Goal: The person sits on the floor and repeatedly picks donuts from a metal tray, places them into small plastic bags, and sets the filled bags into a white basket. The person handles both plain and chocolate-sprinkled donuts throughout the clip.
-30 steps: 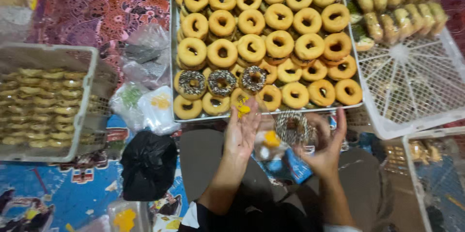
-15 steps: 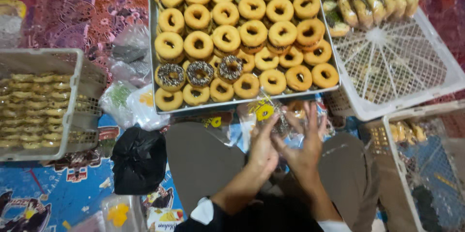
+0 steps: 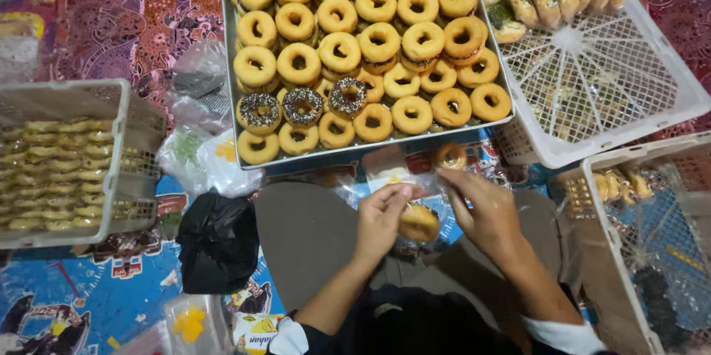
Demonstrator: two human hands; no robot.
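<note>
My left hand (image 3: 381,218) and my right hand (image 3: 483,209) are close together over my lap, just in front of the tray. Between them they hold a clear plastic bag (image 3: 422,181) with a plain doughnut (image 3: 419,222) in it; my left fingers pinch the bag's edge and my right fingers grip its other side. A second plain doughnut (image 3: 449,156) lies in plastic just beyond my right hand. Ahead is a metal tray (image 3: 229,66) packed with plain doughnuts (image 3: 379,41), with three chocolate-sprinkled doughnuts (image 3: 303,105) in its near-left part.
A white lattice crate (image 3: 615,81) at the right holds wrapped pastries along its far side. Another white crate (image 3: 615,251) stands at the near right. A grey basket (image 3: 117,162) of wrapped snacks is on the left. Plastic bags (image 3: 200,155) and a black bag (image 3: 218,240) lie beside my knee.
My hands dropped from the tray's front edge toward my lap and came together. The sprinkled doughnut held earlier is gone from my hand; a plain doughnut now sits in the bag.
</note>
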